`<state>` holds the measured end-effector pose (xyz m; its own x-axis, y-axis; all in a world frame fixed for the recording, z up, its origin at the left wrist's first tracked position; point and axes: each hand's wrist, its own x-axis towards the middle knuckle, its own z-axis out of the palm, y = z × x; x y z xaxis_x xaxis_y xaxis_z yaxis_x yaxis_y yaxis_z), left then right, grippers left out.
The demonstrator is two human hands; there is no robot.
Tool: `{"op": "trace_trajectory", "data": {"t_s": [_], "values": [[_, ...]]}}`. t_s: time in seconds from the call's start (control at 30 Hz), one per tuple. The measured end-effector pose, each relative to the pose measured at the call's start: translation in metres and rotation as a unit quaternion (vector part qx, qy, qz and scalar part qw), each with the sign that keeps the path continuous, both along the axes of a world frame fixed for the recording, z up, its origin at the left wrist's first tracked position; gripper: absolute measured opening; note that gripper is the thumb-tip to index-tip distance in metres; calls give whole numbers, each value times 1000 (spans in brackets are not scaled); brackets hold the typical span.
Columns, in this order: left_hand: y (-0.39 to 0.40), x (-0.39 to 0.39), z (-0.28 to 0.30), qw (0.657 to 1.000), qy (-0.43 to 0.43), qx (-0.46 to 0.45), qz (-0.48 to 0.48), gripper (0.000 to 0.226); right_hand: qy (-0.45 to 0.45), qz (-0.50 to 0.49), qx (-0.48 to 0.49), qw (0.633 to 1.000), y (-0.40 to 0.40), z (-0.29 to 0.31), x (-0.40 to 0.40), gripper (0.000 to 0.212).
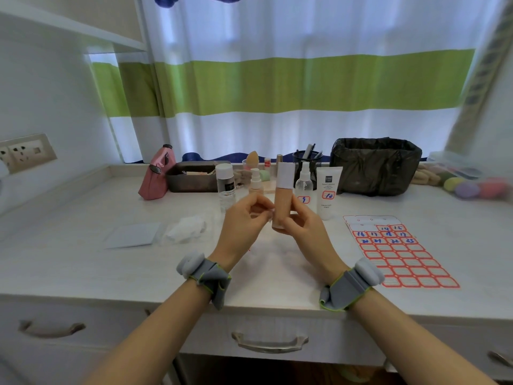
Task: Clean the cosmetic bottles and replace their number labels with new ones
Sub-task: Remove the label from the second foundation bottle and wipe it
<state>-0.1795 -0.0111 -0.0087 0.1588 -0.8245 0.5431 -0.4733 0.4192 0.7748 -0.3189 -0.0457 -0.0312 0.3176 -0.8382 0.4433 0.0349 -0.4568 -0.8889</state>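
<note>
A tan bottle [281, 201] with a white cap is held upright above the worktop [83, 218], near its middle. The right hand [302, 225] curls its fingers round the lower half, steadying it. The left hand [245, 218] has thumb and forefinger pinched together at the bottle's left side, probably peeling or pressing a label; whether they hold anything is too small to tell. A sheet [397, 250] of numbered stickers lies within reach on the right. A crumpled wipe [187, 227] rests to the left. Labelled bottles stand behind.
</note>
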Motion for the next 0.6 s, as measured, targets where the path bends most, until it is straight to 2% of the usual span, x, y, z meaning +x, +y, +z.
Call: {"op": "trace_trajectory", "data": {"t_s": [0.4,0.6], "values": [[-5,3,19,999,9,-37,21,10,30,35,18,999,3,-1,1,39],[4,6,1,1000,-12,3,8,9,30,24,7,999,2,-1,-1,31]]}}
